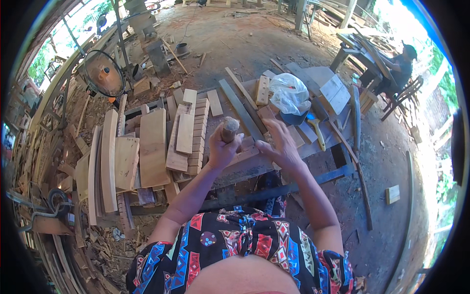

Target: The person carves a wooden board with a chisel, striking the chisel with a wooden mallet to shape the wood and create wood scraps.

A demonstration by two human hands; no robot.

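Observation:
My left hand [221, 149] is wrapped round a short, thick wooden handle [229, 131], whose worn, pale end points up toward me. The tool's lower part is hidden by the hand. To its right, my right hand [282, 143] is open, fingers stretched forward and thumb reaching toward the left hand. Under both hands lies a wooden piece [246, 155] near the bench's front edge; I cannot tell whether the right fingertips touch it. Beyond the hands, a long grey-green bar [240, 109] lies at a slant.
Stacked boards [153, 147] fill the bench's left side. A clear plastic bag [289, 93], a wooden block with holes [262, 90] and a yellow-handled brush [317, 131] lie to the right. A fan [104, 73] stands far left. Another person [402, 68] sits at the far right.

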